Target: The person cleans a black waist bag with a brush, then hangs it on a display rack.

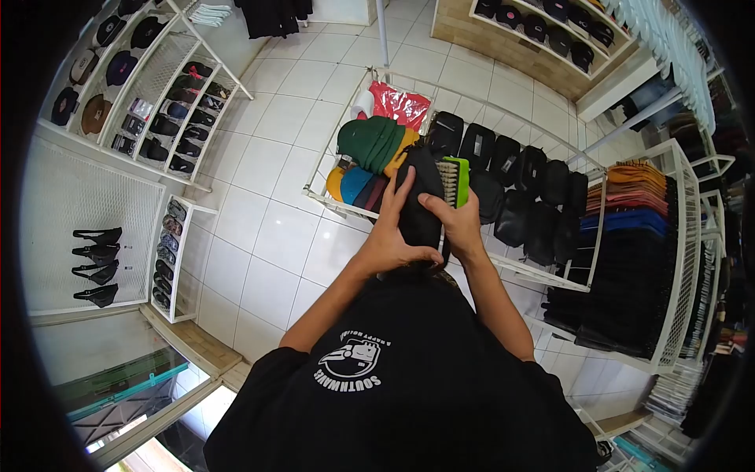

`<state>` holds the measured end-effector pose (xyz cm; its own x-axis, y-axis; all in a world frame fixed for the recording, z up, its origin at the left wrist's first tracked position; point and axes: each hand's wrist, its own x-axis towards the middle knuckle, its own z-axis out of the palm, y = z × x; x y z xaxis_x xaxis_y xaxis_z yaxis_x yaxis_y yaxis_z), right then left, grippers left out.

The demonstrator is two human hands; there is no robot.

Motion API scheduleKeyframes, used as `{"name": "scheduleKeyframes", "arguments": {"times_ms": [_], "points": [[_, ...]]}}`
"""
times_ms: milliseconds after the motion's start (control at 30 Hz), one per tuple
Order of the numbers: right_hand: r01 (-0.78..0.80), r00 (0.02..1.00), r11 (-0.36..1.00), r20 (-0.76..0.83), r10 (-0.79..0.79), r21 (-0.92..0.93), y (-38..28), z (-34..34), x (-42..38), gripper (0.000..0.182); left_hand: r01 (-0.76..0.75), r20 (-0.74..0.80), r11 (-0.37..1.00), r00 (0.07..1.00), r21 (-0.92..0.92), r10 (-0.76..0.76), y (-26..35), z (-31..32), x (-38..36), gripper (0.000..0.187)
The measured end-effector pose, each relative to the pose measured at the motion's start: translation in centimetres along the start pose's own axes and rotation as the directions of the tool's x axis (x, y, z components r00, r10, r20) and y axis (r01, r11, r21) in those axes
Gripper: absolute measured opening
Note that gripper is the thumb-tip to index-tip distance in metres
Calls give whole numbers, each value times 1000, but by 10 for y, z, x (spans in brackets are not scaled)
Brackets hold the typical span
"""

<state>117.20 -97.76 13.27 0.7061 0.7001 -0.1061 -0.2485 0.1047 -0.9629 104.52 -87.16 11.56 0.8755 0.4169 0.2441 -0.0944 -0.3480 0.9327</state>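
Observation:
A black pouch-like bag (420,224) is held up in front of my chest. My left hand (387,232) is closed around its left side, with the fingers lying along the front and the thumb near the lower end. A brush (461,182) with a bright green back and pale bristles is in my right hand (458,219), the bristles facing the bag. My right thumb rests against the bag's right side. Just beyond the bag lie green beanies (370,140) and caps in yellow and blue on a white wire rack.
Rows of black bags (523,169) fill the right part of the wire rack (330,197). Folded clothes (629,212) are stacked farther right. Cap shelves (126,86) and hanging waist bags (97,267) stand at left. White floor tiles (255,228) lie between.

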Motion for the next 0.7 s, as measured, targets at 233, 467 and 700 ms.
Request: {"name": "scheduleKeyframes", "arguments": {"times_ms": [233,467,700], "points": [[-208,971,929,179,159,305,3,-5,15,41,226,14,706,956,-672,-292,-16,2,5,104],[245,819,536,-124,-561,-808,26,-37,70,59,361,138,370,850,-856,-508,-39,-7,-13,75],[527,807,454,256,-532,-719,-29,-22,40,59,393,229,277,848,-877,-477,-35,-17,-4,56]]}}
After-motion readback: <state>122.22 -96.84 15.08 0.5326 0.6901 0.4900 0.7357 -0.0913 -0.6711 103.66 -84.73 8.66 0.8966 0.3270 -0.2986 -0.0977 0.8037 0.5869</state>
